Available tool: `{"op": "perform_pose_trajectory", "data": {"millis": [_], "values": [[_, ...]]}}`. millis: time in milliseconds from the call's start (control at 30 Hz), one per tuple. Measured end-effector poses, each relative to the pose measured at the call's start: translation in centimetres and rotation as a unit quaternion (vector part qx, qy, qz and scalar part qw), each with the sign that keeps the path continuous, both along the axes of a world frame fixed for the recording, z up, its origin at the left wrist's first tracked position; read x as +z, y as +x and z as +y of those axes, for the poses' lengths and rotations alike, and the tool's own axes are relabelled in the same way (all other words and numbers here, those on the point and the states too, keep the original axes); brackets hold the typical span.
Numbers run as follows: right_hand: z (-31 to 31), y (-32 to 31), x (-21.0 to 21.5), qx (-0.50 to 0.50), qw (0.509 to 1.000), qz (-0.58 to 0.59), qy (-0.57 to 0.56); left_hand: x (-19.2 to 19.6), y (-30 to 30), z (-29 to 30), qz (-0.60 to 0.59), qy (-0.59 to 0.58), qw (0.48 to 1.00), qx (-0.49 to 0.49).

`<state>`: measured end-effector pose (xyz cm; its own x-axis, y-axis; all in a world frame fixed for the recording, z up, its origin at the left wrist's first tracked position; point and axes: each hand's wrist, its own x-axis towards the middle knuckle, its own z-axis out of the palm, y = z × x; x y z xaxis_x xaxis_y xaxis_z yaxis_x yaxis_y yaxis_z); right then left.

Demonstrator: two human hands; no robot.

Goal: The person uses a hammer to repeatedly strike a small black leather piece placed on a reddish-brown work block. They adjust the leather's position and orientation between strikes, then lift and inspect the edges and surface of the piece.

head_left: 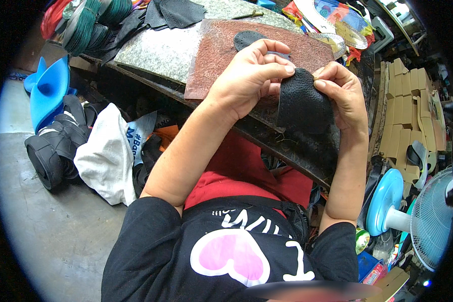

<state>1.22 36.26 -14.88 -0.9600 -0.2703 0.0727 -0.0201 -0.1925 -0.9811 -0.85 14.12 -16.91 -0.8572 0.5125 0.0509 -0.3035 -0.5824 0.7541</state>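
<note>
A black piece of grained leather (pixel 307 103) with a rounded top hangs between my two hands, above the near edge of the workbench. My left hand (pixel 256 70) pinches its upper left edge between thumb and finger. At the upper right edge, my right hand (pixel 342 90) grips it with thumb and bent fingers. Behind my left hand, another rounded black leather piece (pixel 247 39) lies on a reddish-brown sheet (pixel 206 63), partly hidden by my fingers.
A speckled grey slab (pixel 156 53) bears black leather scraps (pixel 173 12). Teal cord bundles (pixel 83 25) sit at the far left. Black sandals (pixel 55 146) and a white cloth (pixel 105 153) are at left. A blue-based fan (pixel 387 201) and stacked cardboard boxes (pixel 402 110) stand at right.
</note>
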Motion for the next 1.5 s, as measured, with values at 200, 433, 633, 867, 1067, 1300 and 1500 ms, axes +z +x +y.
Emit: {"op": "perform_pose_trajectory", "data": {"millis": [200, 433, 633, 867, 1067, 1300, 1500], "values": [[-0.5, 0.2, 0.4, -0.107, 0.984, 0.061, 0.129, 0.2, 0.3, 0.5, 0.024, -0.049, 0.998, 0.026], [-1.5, 0.5, 0.4, -0.164, 0.929, 0.261, 0.207, 0.1, 0.2, 0.7, 0.025, -0.070, 0.996, 0.044], [-2.0, 0.4, 0.1, -0.157, 0.924, 0.257, 0.234, 0.0, 0.2, 0.7, 0.014, -0.058, 0.997, 0.049], [-2.3, 0.3, -0.1, -0.162, 0.934, 0.244, 0.202, 0.0, 0.1, 0.5, 0.015, -0.050, 0.998, 0.041], [-2.4, 0.3, -0.2, -0.149, 0.944, 0.231, 0.182, 0.1, 0.2, 0.6, 0.020, -0.065, 0.997, 0.048], [-2.4, 0.5, 0.0, -0.128, 0.966, 0.183, 0.133, 0.4, 0.3, 0.6, 0.019, -0.064, 0.997, 0.040], [-2.1, 0.8, 0.5, -0.089, 0.990, 0.085, 0.076, 0.9, 0.4, 0.9, 0.017, -0.068, 0.997, 0.037]]}}
